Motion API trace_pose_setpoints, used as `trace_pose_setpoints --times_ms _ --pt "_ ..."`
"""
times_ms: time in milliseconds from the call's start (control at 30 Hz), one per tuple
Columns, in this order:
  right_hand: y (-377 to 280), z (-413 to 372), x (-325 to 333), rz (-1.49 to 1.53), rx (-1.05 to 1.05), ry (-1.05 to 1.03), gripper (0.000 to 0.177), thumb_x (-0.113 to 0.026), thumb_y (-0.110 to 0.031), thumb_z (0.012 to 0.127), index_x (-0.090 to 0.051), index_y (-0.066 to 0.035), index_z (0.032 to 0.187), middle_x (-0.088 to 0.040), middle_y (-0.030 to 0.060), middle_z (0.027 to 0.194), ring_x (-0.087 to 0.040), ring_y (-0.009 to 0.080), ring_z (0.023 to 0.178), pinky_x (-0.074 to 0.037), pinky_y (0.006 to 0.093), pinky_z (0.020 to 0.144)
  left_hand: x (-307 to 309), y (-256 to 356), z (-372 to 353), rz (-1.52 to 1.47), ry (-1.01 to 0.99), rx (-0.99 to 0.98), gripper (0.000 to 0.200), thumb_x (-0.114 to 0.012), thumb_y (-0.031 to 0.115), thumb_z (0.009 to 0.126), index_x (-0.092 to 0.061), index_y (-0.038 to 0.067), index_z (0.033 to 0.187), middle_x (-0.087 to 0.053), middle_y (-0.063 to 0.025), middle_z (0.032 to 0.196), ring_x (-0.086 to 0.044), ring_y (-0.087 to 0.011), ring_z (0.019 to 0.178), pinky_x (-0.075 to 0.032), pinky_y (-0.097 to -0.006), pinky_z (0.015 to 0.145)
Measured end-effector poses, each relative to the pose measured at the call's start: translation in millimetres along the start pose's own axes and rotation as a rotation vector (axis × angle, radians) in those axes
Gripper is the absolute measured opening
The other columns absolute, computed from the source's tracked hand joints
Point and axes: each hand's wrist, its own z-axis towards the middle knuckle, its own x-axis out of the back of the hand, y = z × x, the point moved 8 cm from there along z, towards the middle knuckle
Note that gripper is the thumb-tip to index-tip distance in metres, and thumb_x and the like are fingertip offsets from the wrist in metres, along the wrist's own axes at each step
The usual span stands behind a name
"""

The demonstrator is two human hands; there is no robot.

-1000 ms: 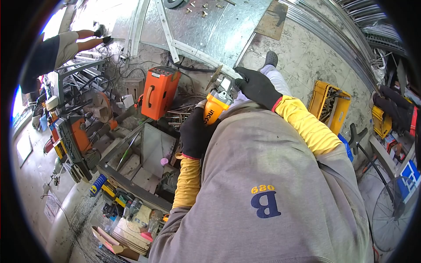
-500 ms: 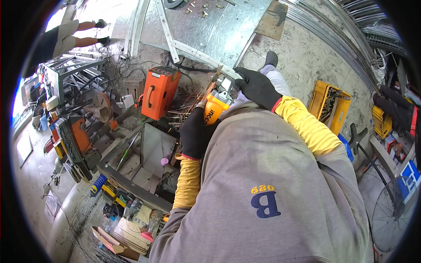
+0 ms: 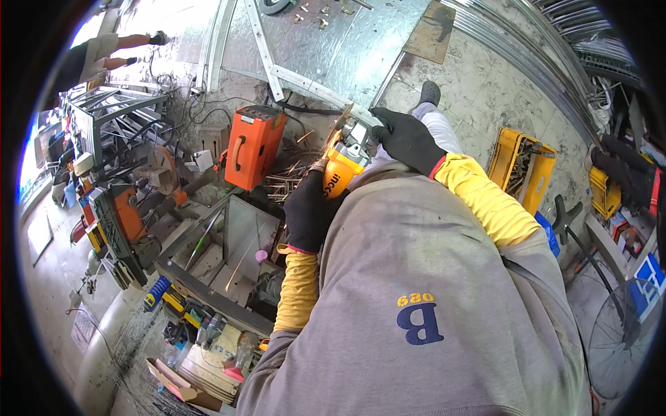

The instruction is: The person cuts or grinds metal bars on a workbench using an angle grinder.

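My left hand (image 3: 310,211), in a black glove, is wrapped around the orange body of an angle grinder (image 3: 340,173). The grinder's metal head and disc lie against the near end of a pale metal strip (image 3: 319,89), and orange sparks fly off toward the left. My right hand (image 3: 411,141), also gloved in black, is closed on the strip's end just right of the grinder head. From there the strip runs up and left to a second metal strip (image 3: 258,41). My right fingertips are partly hidden.
An orange box-shaped machine (image 3: 255,147) with a handle stands left of the grinder. Below it sits a metal frame (image 3: 208,277). A shiny metal sheet (image 3: 326,45) lies ahead. A yellow crate (image 3: 496,163) is at the right. Another person's legs (image 3: 121,52) show at upper left.
Sparks now spread farther left and down, one streak reaching over the metal frame. Both my hands and the grinder stay almost in place. The other person's legs have shifted slightly.
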Motion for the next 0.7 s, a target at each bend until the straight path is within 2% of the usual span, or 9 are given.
trace_pose_setpoints --times_ms 200,400,567,700 --pt "-7.4 -1.3 3.3 -0.027 -0.019 -0.03 0.047 -0.061 -0.03 0.106 -0.064 -0.012 0.15 -0.075 0.0221 0.129 -0.071 0.0416 0.121 -0.055 0.052 0.105 -1.7 -2.6 0.6 0.033 -0.015 -0.008 0.075 -0.091 0.042 0.084 -0.065 0.01 0.146 -0.078 -0.0202 0.117 -0.078 -0.04 0.102 -0.062 -0.0492 0.082" --pt "-6.8 -1.9 3.4 -0.03 0.024 0.027 0.047 -0.061 -0.029 0.106 -0.065 -0.012 0.149 -0.076 0.0225 0.128 -0.071 0.0416 0.12 -0.055 0.0522 0.104 0.8 2.2 1.7 -0.011 -0.007 -0.002 0.074 -0.091 0.043 0.084 -0.066 0.011 0.146 -0.078 -0.0199 0.12 -0.078 -0.0403 0.103 -0.062 -0.0483 0.083" --pt "-10.8 -2.3 6.1 -0.051 0.017 0.013 0.045 -0.062 -0.029 0.106 -0.066 -0.012 0.147 -0.076 0.0222 0.127 -0.072 0.0423 0.119 -0.055 0.0525 0.103 1.7 4.3 3.0 0.041 -0.061 0.06 0.073 -0.09 0.044 0.085 -0.066 0.011 0.146 -0.078 -0.0201 0.121 -0.078 -0.0405 0.104 -0.062 -0.0473 0.084" --pt "-10.9 -2.5 6.1 -0.068 0.028 0.029 0.045 -0.062 -0.029 0.105 -0.067 -0.011 0.146 -0.076 0.0225 0.127 -0.072 0.0425 0.118 -0.056 0.0527 0.102 1.4 4.7 3.3 0.019 -0.03 0.023 0.073 -0.089 0.044 0.086 -0.066 0.011 0.146 -0.078 -0.0199 0.121 -0.078 -0.0403 0.103 -0.062 -0.0477 0.084"
